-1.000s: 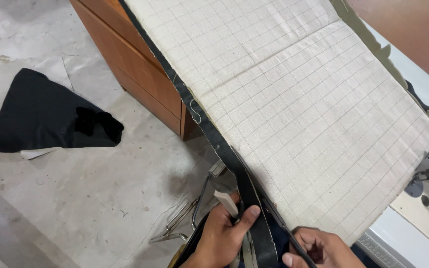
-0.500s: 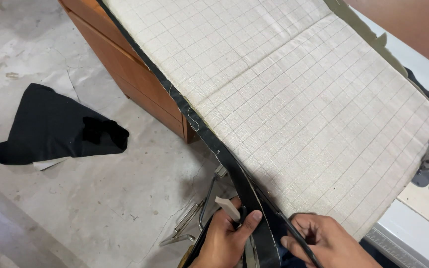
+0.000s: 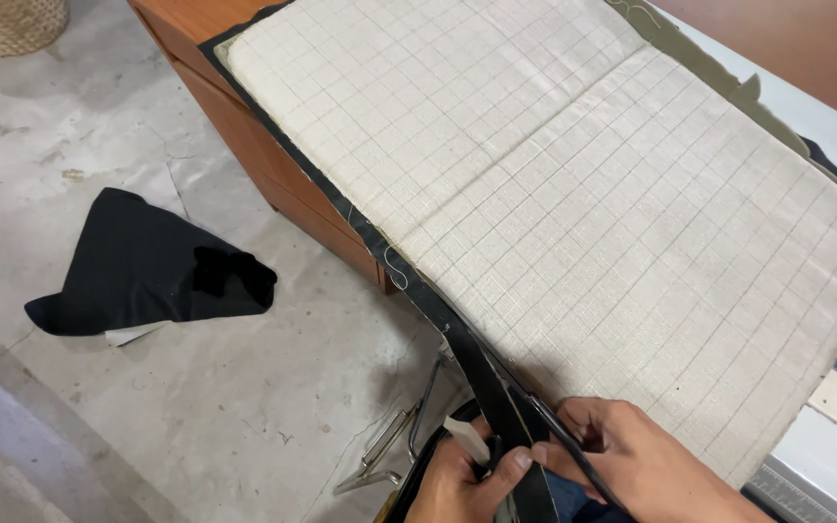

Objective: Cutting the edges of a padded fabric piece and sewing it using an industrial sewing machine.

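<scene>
Far left, top corner: a woven basket (image 3: 7,21) stands on the grey concrete floor (image 3: 244,407); below it a crumpled black cloth (image 3: 147,271) lies flat on that floor, well apart from both hands, with a small pale scrap showing under its lower edge; right of the cloth, an orange-brown wooden cabinet (image 3: 273,169) carries the work surface; near the bottom centre a bent metal wire frame (image 3: 394,441) rests on the floor, just left of the left hand; left hand (image 3: 462,479) sits at the bottom edge, fingers curled, thumb pressed down onto a black strip (image 3: 481,378) so that the strip is pinched between thumb and fingers; a small pale tab shows just above the knuckles, touching the strip; the strip runs up and left from the hands along the lower edge of a large cream quilted panel (image 3: 573,213), grid-stitched, which lies spread over the table and fills most of the view; right hand (image 3: 632,455) lies just beside the left, fingers bent and closed on the same strip and on the panel's near corner, fingertips resting on the cream fabric; the two hands nearly touch across the strip; far right, a white table edge (image 3: 806,455) shows beyond the panel's corner
</scene>
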